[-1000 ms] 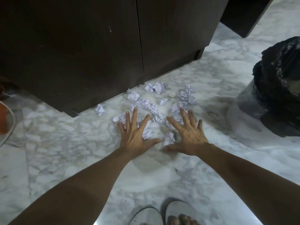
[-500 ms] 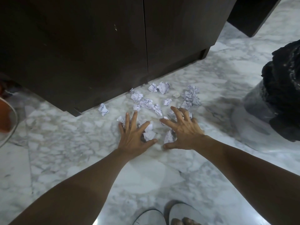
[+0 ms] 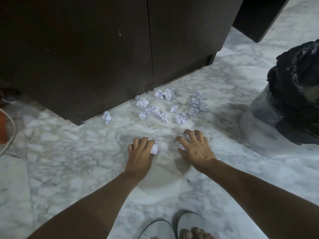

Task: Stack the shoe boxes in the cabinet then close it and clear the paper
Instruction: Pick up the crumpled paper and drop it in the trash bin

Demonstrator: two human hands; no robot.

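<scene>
The dark wooden cabinet [image 3: 107, 49] stands on the marble floor with both doors closed; no shoe boxes show. Several crumpled paper balls [image 3: 151, 110] lie scattered on the floor in front of it, one stray ball [image 3: 107, 117] further left. My left hand [image 3: 140, 153] is curled on the floor around crumpled paper [image 3: 154, 148] that pokes out by the thumb. My right hand [image 3: 194, 149] is clawed over more crumpled paper [image 3: 185, 137], fingers wrapped around it. Both hands sit nearer me than the remaining pile.
A bin lined with a black bag [image 3: 293, 104] stands on the right. An orange object with a pale cable [image 3: 6, 131] is at the left edge. My feet in grey slippers [image 3: 183, 226] are at the bottom. A second dark furniture piece [image 3: 259, 14] is at the top right.
Both hands were spread flat over the near paper balls; they have pulled back toward me and closed, gathering paper into each fist. The far balls stay in place.
</scene>
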